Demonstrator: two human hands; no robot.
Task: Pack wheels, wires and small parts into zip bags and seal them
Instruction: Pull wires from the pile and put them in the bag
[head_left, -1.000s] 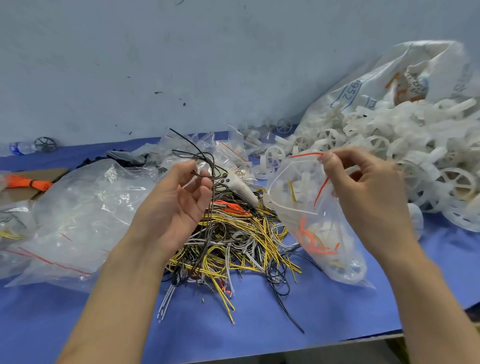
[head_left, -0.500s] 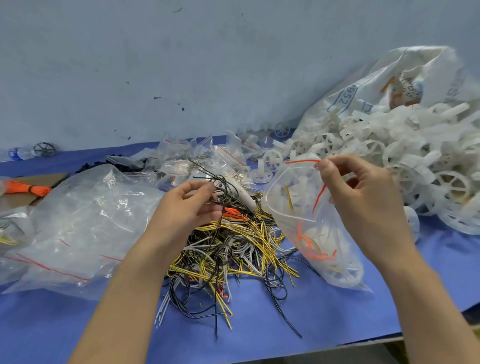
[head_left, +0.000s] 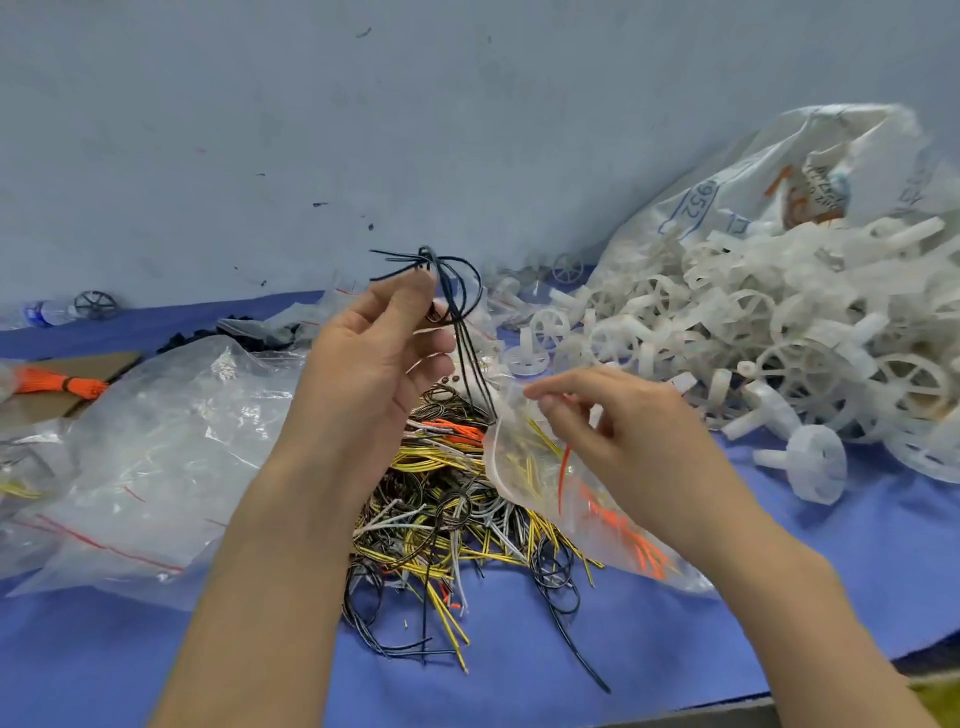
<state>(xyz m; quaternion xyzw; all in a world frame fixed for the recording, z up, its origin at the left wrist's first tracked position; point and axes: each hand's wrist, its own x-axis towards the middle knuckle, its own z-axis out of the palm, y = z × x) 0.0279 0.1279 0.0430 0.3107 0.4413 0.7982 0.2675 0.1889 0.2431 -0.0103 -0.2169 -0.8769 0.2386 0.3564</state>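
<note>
My left hand (head_left: 371, 353) pinches a small bunch of thin black wires (head_left: 457, 306), lifted above the tangled pile of yellow, black, white and orange wires (head_left: 441, 519) on the blue table. My right hand (head_left: 618, 436) pinches the red-lined mouth of a clear zip bag (head_left: 524, 467) that lies tilted over the pile's right side. Yellow and orange wire pieces show inside the bag. The black wires' lower ends hang just left of the bag's mouth.
A heap of white plastic wheels (head_left: 753, 332) spills from a big woven sack (head_left: 779, 171) at the right. Clear bags (head_left: 156, 452) lie at the left, with an orange wire bundle (head_left: 57, 382) and a dark wheel (head_left: 96, 305) beyond. The wall stands close behind; the table edge (head_left: 727, 706) runs along the bottom.
My left hand has risen from the wire pile, lifting a bunch of black wires. My right hand has dropped lower and leftward with the bag's mouth.
</note>
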